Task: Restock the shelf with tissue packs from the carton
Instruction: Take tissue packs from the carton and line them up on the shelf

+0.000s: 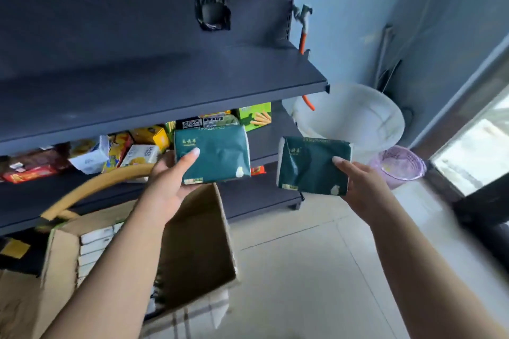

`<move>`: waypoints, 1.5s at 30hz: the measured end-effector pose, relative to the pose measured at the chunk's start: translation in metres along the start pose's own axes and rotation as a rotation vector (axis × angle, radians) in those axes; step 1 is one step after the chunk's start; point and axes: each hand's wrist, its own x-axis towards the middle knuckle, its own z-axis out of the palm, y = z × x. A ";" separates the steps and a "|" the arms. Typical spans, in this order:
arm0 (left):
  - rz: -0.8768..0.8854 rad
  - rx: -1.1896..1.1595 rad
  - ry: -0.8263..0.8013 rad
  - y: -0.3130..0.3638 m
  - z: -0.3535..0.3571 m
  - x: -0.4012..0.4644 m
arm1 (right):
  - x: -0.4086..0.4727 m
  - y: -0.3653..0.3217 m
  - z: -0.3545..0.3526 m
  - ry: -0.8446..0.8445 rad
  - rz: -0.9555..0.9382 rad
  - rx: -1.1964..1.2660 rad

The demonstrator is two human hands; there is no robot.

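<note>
Two bare forearms reach forward from the bottom edge, each hand grasping one dark green tissue pack. On the left, the left hand [168, 181] holds its tissue pack [213, 155] from below, thumb laid across the green face and fingers hidden behind it; this pack is raised in front of the lower shelf's goods and just below the front lip of the grey shelf [165, 82], whose broad top surface is bare where it shows. Over to the right, the right hand [360, 187] pinches the second tissue pack [314, 166] at its right edge, thumb on the front, holding it out past the end of the shelving, over the pale tiled floor [316, 270]. The two packs sit level with each other and apart, both showing a white label mark near the bottom edge and white tissue at one side. Beneath the left forearm stands the open cardboard carton [198, 242], one flap up, with a row of white-edged packs [96, 245] visible inside along its left wall; it rests on a checked cloth [198, 311]. Behind the left pack, the lower shelf holds assorted snack boxes [143, 146] in yellow, red and green. A curved tan handle [91, 190] arcs above the carton's left side. Beside the shelving's right end sit a white bucket [349, 115] and a small lilac basket [399, 165], with an orange-handled tool [303, 33] hanging on the blue wall.
</note>
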 end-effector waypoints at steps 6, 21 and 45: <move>0.121 0.031 -0.063 0.010 0.076 -0.028 | 0.017 -0.059 -0.051 -0.056 -0.101 0.028; 0.524 -0.106 0.069 0.140 0.152 0.068 | 0.158 -0.235 0.021 -0.380 -0.429 0.000; 0.852 -0.235 0.759 0.242 0.071 0.146 | 0.274 -0.303 0.330 -0.820 -0.462 -0.393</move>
